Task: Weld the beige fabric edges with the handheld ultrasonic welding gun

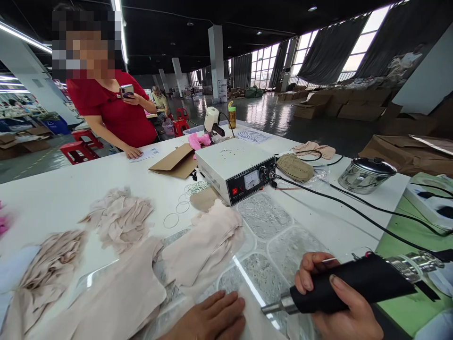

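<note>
My right hand (pixel 339 302) is wrapped round a thick black corded hand tool (pixel 354 283). Its narrow metal tip points left, down at a thin pale fabric piece (pixel 260 321) on the table. Flat on that fabric, just left of the tip, lies my left hand (pixel 212 318) with fingers stretched out. Beige fabric pieces (pixel 205 245) are layered ahead of it, and a larger beige piece (pixel 116 288) spreads to the left. Under them is a clear sheet (pixel 265 215) over grey speckled rounded shapes. The lower edge of the frame cuts off both wrists.
A white control box (pixel 233 163) with a gauge stands mid-table, joined to the tool by a black cable (pixel 339 203). Crumpled fabric heaps (pixel 122 215) lie left. A lidded steel pot (pixel 366 174) stands right. Across the table, a person in red (pixel 115 108) holds a phone.
</note>
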The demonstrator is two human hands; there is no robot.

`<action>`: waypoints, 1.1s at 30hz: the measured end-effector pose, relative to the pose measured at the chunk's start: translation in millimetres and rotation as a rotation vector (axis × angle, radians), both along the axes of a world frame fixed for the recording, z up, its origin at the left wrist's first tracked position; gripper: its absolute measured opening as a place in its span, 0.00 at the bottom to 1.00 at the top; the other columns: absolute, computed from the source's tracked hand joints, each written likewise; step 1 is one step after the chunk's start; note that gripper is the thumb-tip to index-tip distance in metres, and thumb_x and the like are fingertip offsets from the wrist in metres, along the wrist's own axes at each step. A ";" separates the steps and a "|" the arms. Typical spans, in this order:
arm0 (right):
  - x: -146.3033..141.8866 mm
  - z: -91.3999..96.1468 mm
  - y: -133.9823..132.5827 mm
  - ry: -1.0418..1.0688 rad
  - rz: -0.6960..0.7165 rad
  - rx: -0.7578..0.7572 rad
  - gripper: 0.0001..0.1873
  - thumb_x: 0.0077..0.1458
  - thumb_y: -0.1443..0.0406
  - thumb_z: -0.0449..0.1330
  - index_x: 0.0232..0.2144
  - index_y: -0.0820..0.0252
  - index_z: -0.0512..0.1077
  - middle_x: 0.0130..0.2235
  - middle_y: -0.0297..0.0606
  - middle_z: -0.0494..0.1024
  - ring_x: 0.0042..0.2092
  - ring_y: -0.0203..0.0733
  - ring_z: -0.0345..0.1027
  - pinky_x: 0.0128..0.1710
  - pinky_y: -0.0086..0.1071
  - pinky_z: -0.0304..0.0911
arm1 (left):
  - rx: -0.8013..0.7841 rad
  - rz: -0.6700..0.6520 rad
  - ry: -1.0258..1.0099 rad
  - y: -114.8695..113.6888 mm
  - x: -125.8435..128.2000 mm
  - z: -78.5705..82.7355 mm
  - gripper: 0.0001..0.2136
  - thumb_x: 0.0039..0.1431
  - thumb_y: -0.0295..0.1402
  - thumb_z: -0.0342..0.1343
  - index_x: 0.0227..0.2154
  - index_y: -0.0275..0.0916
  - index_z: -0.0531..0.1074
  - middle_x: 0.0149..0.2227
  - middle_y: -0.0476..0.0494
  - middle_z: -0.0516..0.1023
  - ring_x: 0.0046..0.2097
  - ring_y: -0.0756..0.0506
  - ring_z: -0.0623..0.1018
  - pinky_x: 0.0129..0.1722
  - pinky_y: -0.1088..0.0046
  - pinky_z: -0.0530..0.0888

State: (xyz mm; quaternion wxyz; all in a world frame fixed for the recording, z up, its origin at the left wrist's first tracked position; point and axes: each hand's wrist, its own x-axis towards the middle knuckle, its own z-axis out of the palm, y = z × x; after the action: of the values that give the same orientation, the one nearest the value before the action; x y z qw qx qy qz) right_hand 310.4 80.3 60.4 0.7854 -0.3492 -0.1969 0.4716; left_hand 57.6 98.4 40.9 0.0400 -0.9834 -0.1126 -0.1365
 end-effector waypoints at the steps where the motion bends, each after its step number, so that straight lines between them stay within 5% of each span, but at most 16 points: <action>1: -0.7 -0.3 1.3 0.000 -0.002 0.002 0.12 0.40 0.57 0.64 0.26 0.57 0.74 0.25 0.34 0.69 0.19 0.35 0.62 0.17 0.31 0.62 | 0.000 -0.004 0.011 0.2 -0.1 0.3 0.14 0.72 0.31 0.45 0.52 0.32 0.70 0.58 0.40 0.70 0.60 0.43 0.69 0.60 0.65 0.65; 23: -21.1 -8.2 17.7 -0.004 0.072 0.106 0.09 0.46 0.58 0.64 0.30 0.56 0.75 0.27 0.34 0.71 0.21 0.35 0.65 0.19 0.30 0.64 | 0.101 0.022 -0.110 14.0 7.3 -22.5 0.10 0.70 0.31 0.48 0.33 0.36 0.71 0.58 0.43 0.70 0.60 0.44 0.69 0.58 0.68 0.68; 30: -21.0 -6.9 18.2 -0.014 0.066 0.119 0.10 0.46 0.58 0.64 0.30 0.56 0.76 0.27 0.35 0.72 0.20 0.35 0.65 0.19 0.29 0.64 | 0.152 0.110 -0.172 9.5 5.9 -17.7 0.16 0.74 0.27 0.38 0.44 0.36 0.73 0.51 0.47 0.76 0.53 0.52 0.75 0.56 0.78 0.69; 33: -21.4 -6.6 17.8 -0.021 0.054 0.117 0.10 0.46 0.58 0.64 0.30 0.57 0.76 0.27 0.35 0.72 0.20 0.35 0.65 0.19 0.30 0.63 | 0.179 0.117 -0.208 6.1 1.8 -25.1 0.13 0.72 0.27 0.44 0.39 0.39 0.74 0.51 0.47 0.77 0.51 0.50 0.77 0.53 0.75 0.72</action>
State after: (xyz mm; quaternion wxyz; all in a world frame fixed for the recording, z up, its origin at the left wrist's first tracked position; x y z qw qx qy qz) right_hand 289.0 98.1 53.8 0.7895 -0.3023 -0.2416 0.4764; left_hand 59.4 104.4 15.8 0.1234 -0.9482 -0.1606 -0.2446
